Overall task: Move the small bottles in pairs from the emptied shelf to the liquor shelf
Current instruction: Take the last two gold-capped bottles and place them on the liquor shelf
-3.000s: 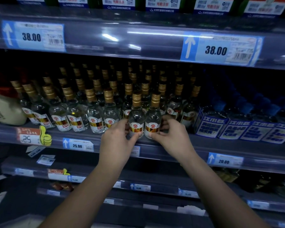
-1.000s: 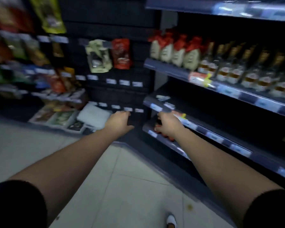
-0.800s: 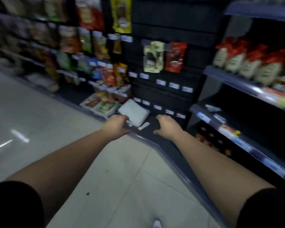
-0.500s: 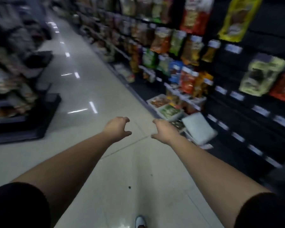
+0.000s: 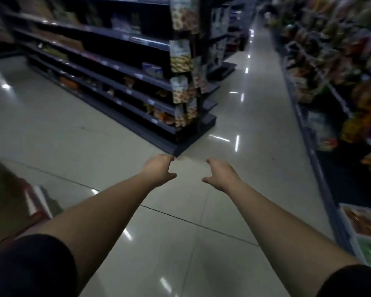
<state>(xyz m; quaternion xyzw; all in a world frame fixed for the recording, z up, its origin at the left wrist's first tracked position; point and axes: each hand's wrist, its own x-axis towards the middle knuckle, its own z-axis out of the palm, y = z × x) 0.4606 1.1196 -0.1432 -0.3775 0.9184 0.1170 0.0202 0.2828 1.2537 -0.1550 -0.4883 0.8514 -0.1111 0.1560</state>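
Both my arms reach forward over the shop floor, side by side. My left hand (image 5: 159, 170) is empty, its fingers loosely curled with the thumb pointing right. My right hand (image 5: 220, 173) mirrors it a short gap away, also empty with relaxed fingers. No small bottles and no liquor shelf are in view. A dark shelf unit (image 5: 120, 82) with sparse goods stands ahead on the left, its end corner just beyond my left hand.
Hanging snack packets (image 5: 183, 67) cover the end of the dark unit. A snack shelf run (image 5: 341, 82) lines the right side. The pale tiled floor (image 5: 180, 232) stretches between them as an aisle. A red and white object (image 5: 34, 202) sits low at left.
Three seconds ago both hands held two small bottles on the liquor shelf. They let go, and my view has swung left away from that shelf to the aisle; hands now empty.
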